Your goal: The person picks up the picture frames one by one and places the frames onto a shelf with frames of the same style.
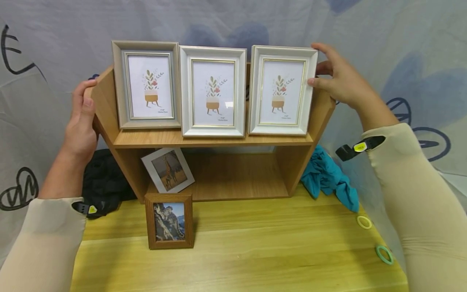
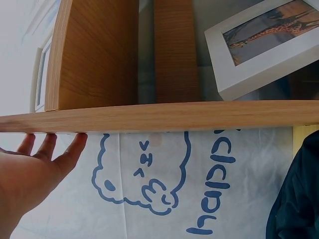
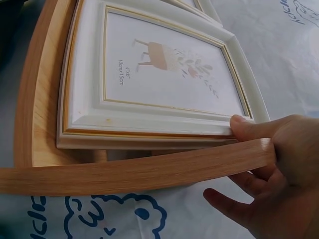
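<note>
My left hand [image 1: 80, 121] rests against the left side panel [image 2: 99, 55] of a wooden shelf unit, its fingertips [image 2: 75, 149] touching the outer face. At the far end of the upper shelf [image 1: 215, 140], my right hand [image 1: 343, 79] pinches the edge of a white picture frame [image 1: 254, 89], thumb on the front and index finger at the top corner. Some of its other fingers lie outside the right side panel [image 3: 199, 162]. To the left stand another white picture frame [image 1: 187, 93] and a beige picture frame [image 1: 120, 89], all showing the same potted-plant print.
On the lower shelf, a white giraffe photo frame [image 1: 153, 162] leans tilted. A brown frame [image 1: 169, 244] with a leopard-like cat picture stands on the yellow table [image 1: 255, 251]. Dark cloth [image 1: 106, 178] lies left, teal cloth [image 1: 326, 172] right, near yellow [image 1: 359, 219] and green rings [image 1: 379, 253].
</note>
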The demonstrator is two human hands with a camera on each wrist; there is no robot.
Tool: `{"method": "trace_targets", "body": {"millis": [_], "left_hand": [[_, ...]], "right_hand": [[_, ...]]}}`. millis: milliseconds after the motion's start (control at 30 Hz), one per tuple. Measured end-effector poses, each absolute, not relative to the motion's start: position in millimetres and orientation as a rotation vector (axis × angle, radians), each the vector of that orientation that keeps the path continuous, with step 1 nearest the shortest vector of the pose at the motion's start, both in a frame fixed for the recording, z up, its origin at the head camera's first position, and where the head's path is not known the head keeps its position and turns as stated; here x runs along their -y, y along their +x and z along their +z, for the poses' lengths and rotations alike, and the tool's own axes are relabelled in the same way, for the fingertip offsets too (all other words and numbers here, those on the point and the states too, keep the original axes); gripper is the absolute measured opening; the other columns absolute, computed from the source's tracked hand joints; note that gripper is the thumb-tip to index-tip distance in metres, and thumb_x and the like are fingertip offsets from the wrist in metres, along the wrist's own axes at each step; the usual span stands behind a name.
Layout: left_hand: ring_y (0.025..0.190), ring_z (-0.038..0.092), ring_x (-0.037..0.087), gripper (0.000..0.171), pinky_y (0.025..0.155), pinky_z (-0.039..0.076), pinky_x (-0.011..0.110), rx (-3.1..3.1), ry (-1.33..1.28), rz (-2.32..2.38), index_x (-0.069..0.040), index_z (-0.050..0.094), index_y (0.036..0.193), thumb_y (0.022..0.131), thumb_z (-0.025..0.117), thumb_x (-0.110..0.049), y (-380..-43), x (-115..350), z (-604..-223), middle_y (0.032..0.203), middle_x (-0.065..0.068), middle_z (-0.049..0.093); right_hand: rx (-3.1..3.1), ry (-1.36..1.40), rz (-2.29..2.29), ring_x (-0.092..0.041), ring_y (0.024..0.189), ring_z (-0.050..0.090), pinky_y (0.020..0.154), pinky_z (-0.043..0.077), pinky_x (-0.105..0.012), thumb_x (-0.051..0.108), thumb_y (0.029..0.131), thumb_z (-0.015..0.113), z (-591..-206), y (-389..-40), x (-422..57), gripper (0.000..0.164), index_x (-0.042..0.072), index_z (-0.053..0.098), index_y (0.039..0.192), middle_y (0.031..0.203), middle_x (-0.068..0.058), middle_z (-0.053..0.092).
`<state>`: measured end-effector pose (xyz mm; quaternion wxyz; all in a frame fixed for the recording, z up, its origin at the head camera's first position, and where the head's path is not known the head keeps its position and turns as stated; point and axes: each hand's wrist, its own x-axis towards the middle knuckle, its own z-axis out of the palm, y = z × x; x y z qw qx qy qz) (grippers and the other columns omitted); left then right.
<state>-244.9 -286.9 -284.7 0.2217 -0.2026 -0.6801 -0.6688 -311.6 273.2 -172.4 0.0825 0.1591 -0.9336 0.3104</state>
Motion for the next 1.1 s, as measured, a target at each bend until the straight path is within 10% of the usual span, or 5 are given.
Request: {"method": "trace_targets", "body": {"millis": [333, 1100], "left_hand": [[0.122, 0.030, 0.022, 0.042, 0.096, 0.024, 0.041, 1.924, -0.520, -1.821, -0.028, 0.036, 0.153, 0.112, 0.036, -0.037, -243.2, 285.0, -282.7, 0.141, 0.005, 0.029], [0.120, 0.031, 0.022, 0.042, 0.096, 0.023, 0.042, 1.897, -0.543, -1.847, -0.027, 0.036, 0.153, 0.112, 0.036, -0.037, -243.8, 286.4, -283.8, 0.139, 0.005, 0.030]], "right_hand": [[2.767, 0.479, 0.996, -0.043, 0.145, 0.040, 0.107, 0.037, -0.066, 0.025, 0.107, 0.057, -172.7, -310.4, -273.7, 0.082, 0.043, 0.002, 0.164, 0.157, -0.023, 0.042], [2.724, 0.471, 1.048, -0.038, 0.149, 0.036, 0.115, 0.032, -0.065, 0.026, 0.105, 0.060, -178.0, -310.5, -274.8, 0.086, 0.046, 0.000, 0.163, 0.160, -0.021, 0.039]]}}
